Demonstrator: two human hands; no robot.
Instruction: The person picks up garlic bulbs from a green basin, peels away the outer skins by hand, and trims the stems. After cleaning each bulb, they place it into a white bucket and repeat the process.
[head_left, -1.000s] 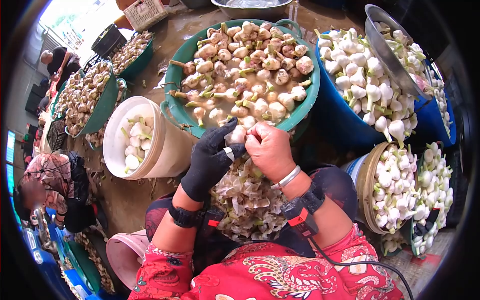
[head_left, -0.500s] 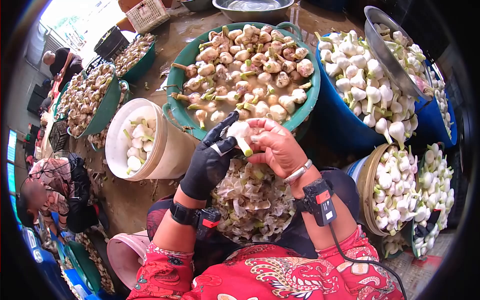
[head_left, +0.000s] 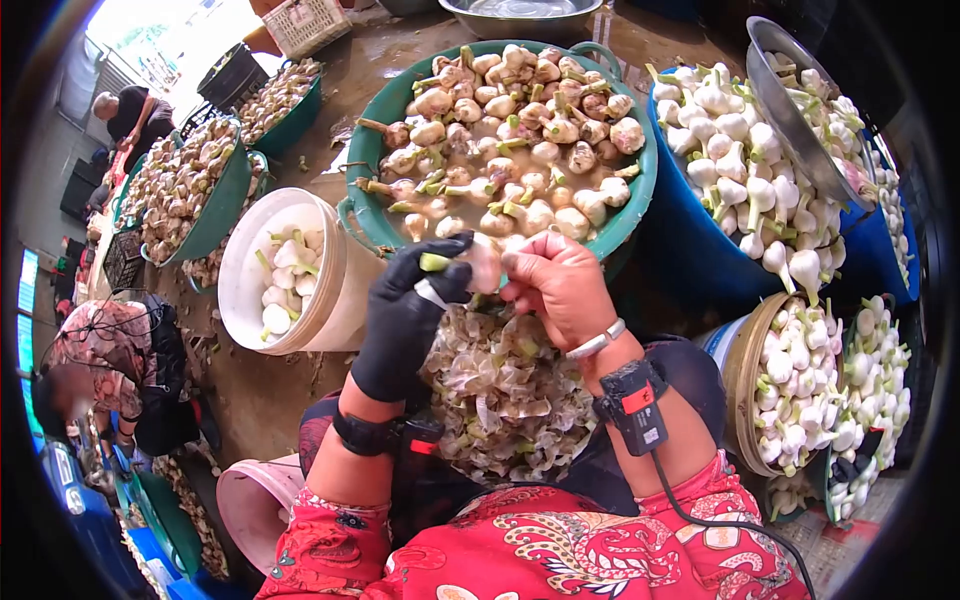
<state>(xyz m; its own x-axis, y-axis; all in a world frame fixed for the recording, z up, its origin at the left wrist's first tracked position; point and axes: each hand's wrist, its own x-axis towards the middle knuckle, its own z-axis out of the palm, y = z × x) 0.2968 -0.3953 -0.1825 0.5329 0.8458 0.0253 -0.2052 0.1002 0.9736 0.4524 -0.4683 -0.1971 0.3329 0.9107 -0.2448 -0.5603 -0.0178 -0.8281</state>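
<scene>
My left hand (head_left: 408, 315), in a black glove, is closed around a garlic bulb (head_left: 487, 265) whose cut green stem points left between thumb and fingers. My bare right hand (head_left: 563, 290) pinches the bulb's right side with thumb and fingertips; whether loose skin is between them I cannot make out. Below both hands, a heap of papery garlic skins (head_left: 510, 390) lies between my knees. Just beyond them stands a green tub (head_left: 362, 150) of murky water with many unpeeled, soiled garlic bulbs (head_left: 520, 120).
A white bucket (head_left: 345, 290) with peeled bulbs stands at left, a pink bucket (head_left: 250, 505) nearer me. At right are a blue barrel (head_left: 665, 200) and a tan-rimmed bucket (head_left: 742, 400), both full of white garlic. A metal basin (head_left: 800, 130) leans there. Another person (head_left: 110, 360) bends at far left.
The garlic bulb has turned in my hands: its stem pointed down toward me and now points left. My right fingers have closed in on the bulb's right side. The view has shifted slightly.
</scene>
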